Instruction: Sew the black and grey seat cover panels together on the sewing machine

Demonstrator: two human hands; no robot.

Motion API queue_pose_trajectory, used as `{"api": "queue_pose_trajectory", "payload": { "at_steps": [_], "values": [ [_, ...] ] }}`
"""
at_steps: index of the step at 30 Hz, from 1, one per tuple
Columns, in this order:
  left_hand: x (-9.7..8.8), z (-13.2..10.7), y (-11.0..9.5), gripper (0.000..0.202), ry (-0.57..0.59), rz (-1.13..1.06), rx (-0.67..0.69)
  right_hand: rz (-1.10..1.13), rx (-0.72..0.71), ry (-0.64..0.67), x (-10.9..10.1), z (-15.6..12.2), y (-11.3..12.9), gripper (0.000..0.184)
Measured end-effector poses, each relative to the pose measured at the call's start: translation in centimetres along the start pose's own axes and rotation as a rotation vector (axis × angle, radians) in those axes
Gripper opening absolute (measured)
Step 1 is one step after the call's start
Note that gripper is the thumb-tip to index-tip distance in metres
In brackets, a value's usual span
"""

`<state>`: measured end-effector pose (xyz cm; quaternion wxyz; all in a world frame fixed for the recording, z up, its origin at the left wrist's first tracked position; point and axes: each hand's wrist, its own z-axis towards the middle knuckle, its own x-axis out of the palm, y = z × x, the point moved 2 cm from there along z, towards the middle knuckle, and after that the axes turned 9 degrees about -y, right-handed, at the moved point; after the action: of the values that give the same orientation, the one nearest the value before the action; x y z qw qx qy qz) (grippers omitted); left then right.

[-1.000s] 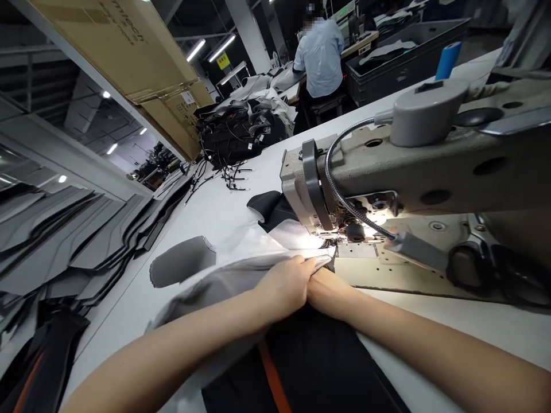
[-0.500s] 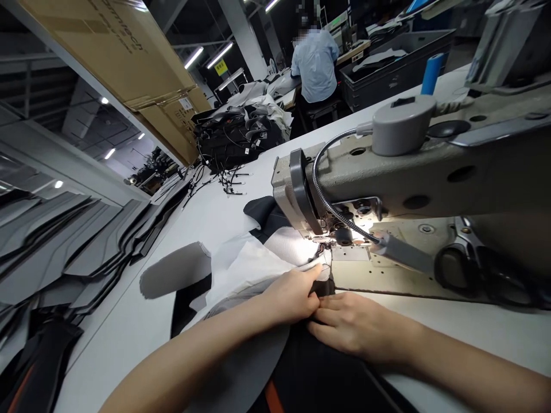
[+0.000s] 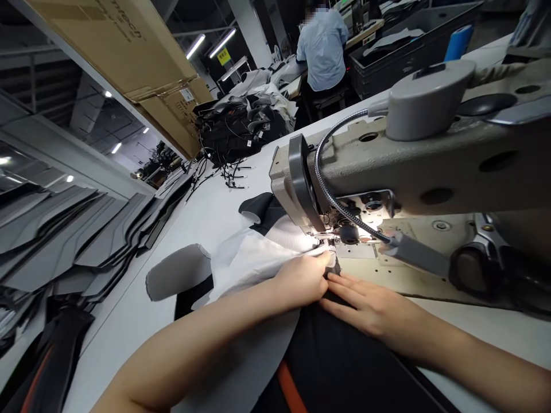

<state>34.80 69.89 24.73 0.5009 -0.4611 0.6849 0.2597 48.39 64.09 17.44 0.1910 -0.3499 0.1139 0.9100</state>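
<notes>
My left hand (image 3: 303,281) is closed on the edge of the layered fabric, thumb and finger close in front of the sewing machine's (image 3: 413,160) presser foot. White fabric (image 3: 245,258) bunches up beside that hand, with a grey flap (image 3: 178,272) sticking out to the left. My right hand (image 3: 365,304) lies with fingers stretched out on the black fabric (image 3: 344,361), its fingertips close to my left hand. An orange strip (image 3: 290,387) runs along the black part. The needle and the exact stitching point are hard to make out in the lamp glare.
Scissors (image 3: 477,264) lie on the machine bed at right. A small lamp (image 3: 417,255) on a flexible metal neck hangs over the bed. Stacked grey panels (image 3: 86,241) line the left. A dark fabric pile (image 3: 241,129), a cardboard box (image 3: 116,46) and a seated person (image 3: 322,51) are beyond.
Both hands and the fabric have moved slightly forward and right, closer to the presser foot. My right hand's fingers have straightened out. The view has shifted a little.
</notes>
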Motion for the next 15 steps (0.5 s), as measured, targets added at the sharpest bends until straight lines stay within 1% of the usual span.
{"api": "queue_pose_trajectory", "payload": {
  "at_steps": [4,8,15],
  "values": [
    [0.41,0.82,0.52,0.061,-0.05,0.098,0.04,-0.028,0.07,0.019,0.22,-0.11,-0.4,0.045],
    [0.72,0.9,0.74,0.063,-0.097,0.147,0.065,-0.031,0.094,0.011,-0.02,0.07,-0.4,0.04],
    [1.02,0.28,0.72,0.065,-0.091,0.245,0.079,-0.074,0.101,-0.026,-0.41,0.32,-0.21,0.036]
  ]
}}
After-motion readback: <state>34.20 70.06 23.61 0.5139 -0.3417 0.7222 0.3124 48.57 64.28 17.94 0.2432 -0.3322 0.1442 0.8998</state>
